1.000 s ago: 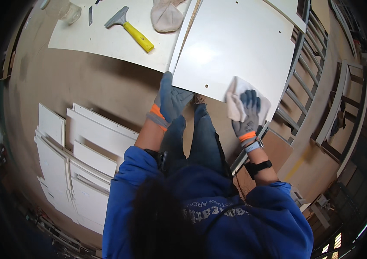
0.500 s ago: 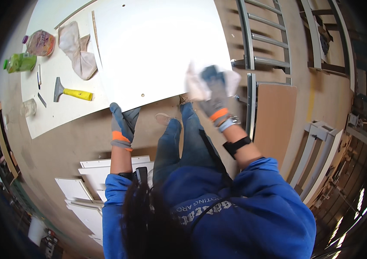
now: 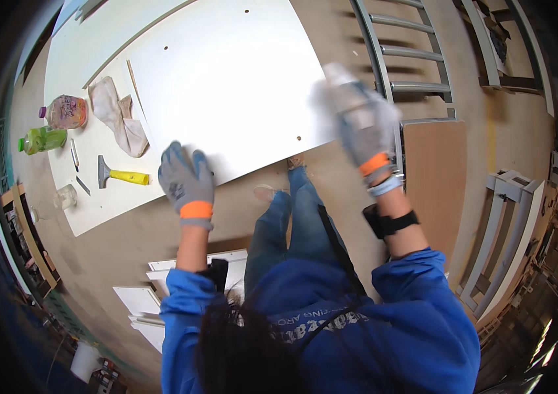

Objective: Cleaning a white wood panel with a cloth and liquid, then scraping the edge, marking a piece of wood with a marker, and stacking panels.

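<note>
On workshop floor (image 3: 115,243), white panel (image 3: 226,92) — hands (image 3: 186,178) resting

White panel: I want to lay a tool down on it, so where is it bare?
The big white panel is bare between the left hand and the blurred right hand. The lower sheet is crowded at its left: rag, two bottles, scraper, cup.

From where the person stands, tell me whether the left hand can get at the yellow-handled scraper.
Probably yes: the left hand rests on the white panel, and the scraper lies just beside it with nothing between.
</note>
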Tool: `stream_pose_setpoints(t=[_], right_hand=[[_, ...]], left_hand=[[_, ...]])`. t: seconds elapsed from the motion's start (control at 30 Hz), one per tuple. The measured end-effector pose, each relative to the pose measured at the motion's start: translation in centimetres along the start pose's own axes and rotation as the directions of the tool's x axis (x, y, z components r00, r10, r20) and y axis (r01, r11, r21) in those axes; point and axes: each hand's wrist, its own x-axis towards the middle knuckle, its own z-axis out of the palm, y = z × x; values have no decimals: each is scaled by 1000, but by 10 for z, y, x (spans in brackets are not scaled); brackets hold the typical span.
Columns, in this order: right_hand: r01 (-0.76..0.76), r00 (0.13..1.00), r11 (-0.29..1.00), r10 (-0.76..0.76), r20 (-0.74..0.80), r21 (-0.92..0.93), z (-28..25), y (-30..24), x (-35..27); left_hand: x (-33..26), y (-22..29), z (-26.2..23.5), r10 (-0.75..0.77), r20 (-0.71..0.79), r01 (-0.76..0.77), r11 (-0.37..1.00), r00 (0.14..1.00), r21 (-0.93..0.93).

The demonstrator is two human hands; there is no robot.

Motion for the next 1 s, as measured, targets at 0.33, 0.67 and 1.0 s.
stream_pose_setpoints(t=[0.33,0.67,1.0], right_hand=[[226,940,928,-128,315,-297,102,-7,125],[205,901,974,-225,371,94,116,76,229],[166,804,965,-252,539,203,-3,40,-64]], left_hand=[[11,25,50,26,-11,-21,939,1000,343],[18,30,48,53,-13,-49,975,998,216],[19,28,42,92,-14,-87,968,996,237]])
